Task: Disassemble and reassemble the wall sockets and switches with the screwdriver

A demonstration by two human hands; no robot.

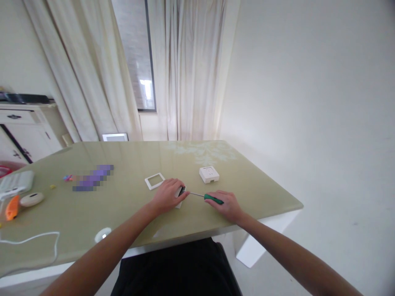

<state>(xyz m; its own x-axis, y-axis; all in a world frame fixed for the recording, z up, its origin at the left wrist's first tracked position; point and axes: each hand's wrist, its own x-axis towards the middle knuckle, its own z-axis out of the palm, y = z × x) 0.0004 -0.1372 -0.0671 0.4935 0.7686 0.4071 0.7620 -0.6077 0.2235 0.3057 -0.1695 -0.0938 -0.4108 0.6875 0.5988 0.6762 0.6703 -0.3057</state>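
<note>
My right hand [226,204] is closed around the green handle of a screwdriver [213,199]. Its thin metal shaft points left, and the tip meets the dark edge of a small white socket piece [179,204]. That piece is gripped by my left hand [168,195], whose fingers cover most of it. Just beyond the left hand lies a square white frame [150,183], flat on the table. A white wall socket on a box [209,174] sits farther back, in front of my right hand.
The pale green table [129,222] ends on the right near a white wall. At left are a blurred purple item [94,179], an orange tool [12,208], a white oval object [32,199] and a white cable [37,235]. A round white object [103,234] lies near the front edge.
</note>
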